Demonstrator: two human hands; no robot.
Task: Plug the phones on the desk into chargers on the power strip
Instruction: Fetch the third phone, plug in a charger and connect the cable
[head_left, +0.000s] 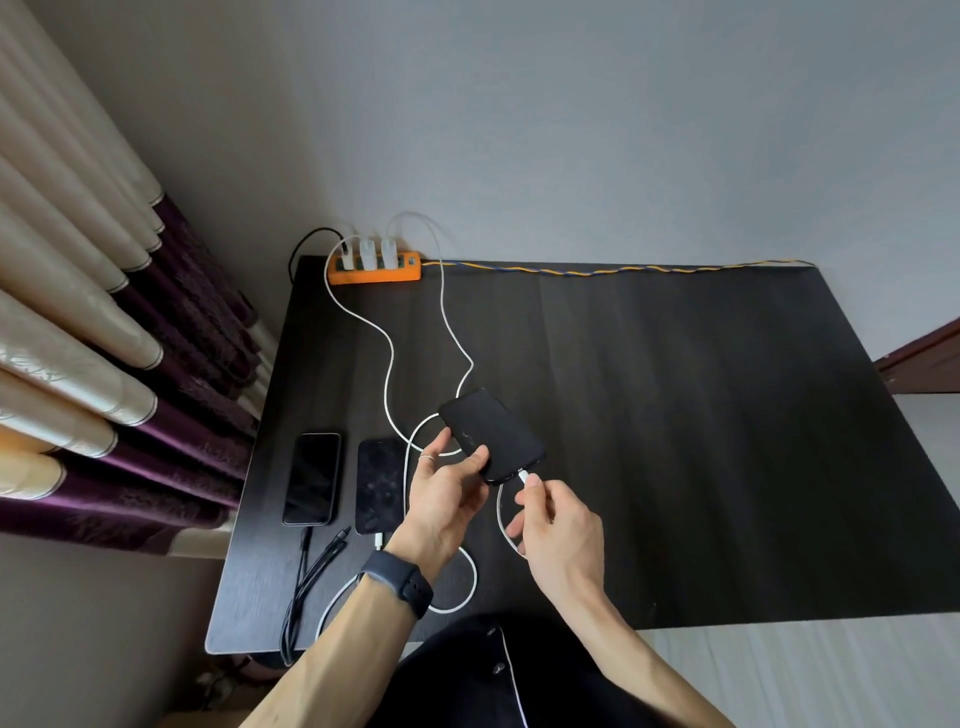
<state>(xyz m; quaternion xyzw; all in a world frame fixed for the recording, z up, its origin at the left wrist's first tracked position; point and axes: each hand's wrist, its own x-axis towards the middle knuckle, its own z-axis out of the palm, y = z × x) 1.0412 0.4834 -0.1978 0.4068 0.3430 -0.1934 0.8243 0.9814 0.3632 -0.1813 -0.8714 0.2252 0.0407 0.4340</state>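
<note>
My left hand (448, 493) holds a black phone (496, 434) tilted above the dark desk (701, 415). My right hand (558, 525) pinches the white cable plug (529, 477) right at the phone's bottom port. Two more dark phones lie flat on the left: one (311, 478) with a black cable at its bottom end, the other (380, 486) with a white plug at its bottom end. An orange power strip (375, 269) at the desk's back left corner carries three white chargers (369, 253), and white cables (387, 364) run from them forward.
A black multi-head cable (306, 582) hangs over the desk's front edge. A twisted yellow-blue cord (613, 270) runs along the back edge by the wall. Curtains (104, 338) hang at the left. A white cable loop (462, 587) lies near my left wrist.
</note>
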